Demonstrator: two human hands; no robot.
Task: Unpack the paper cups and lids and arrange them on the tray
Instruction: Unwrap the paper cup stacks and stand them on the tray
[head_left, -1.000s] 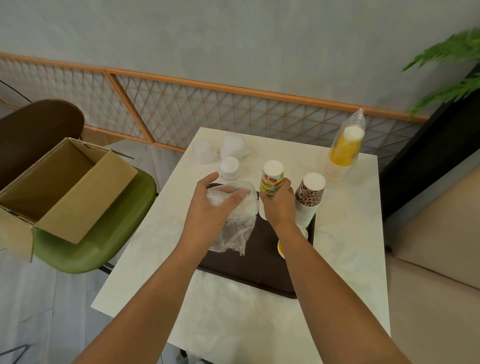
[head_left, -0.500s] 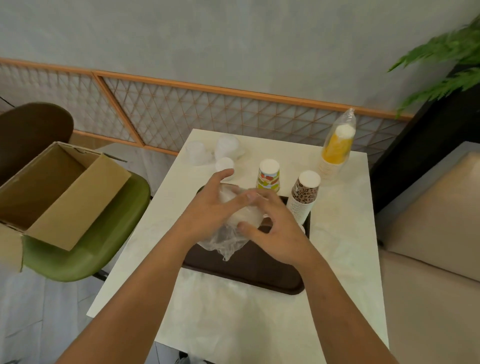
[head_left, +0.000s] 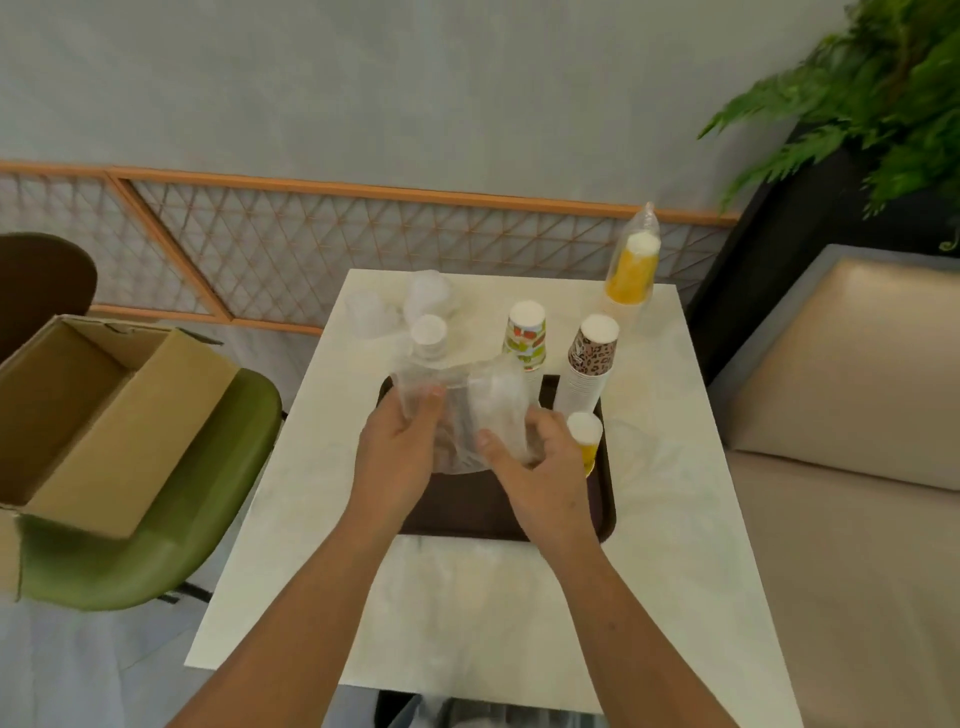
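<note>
Over the dark brown tray (head_left: 605, 512) both hands hold a clear plastic bag (head_left: 462, 410) with lids inside. My left hand (head_left: 397, 457) grips its left side, my right hand (head_left: 537, 475) pinches its right side. Along the tray's far and right edges stand an upside-down stack of fruit-print cups (head_left: 525, 338), a leopard-print cup stack (head_left: 589, 364) and a small yellow cup (head_left: 586, 439). Behind the tray a wrapped sleeve of yellow cups (head_left: 631, 265) stands on the table. White lid stacks (head_left: 428, 332) in clear wrap sit at the table's far left.
The white table (head_left: 467, 623) has a green chair (head_left: 156, 519) to its left carrying an open cardboard box (head_left: 98, 410). A beige bench seat (head_left: 852, 467) runs along the right. A plant (head_left: 872, 88) hangs over the far right corner.
My right hand left the fruit-print cup stack and joined my left hand on the plastic bag. Both hands now spread the bag apart above the tray.
</note>
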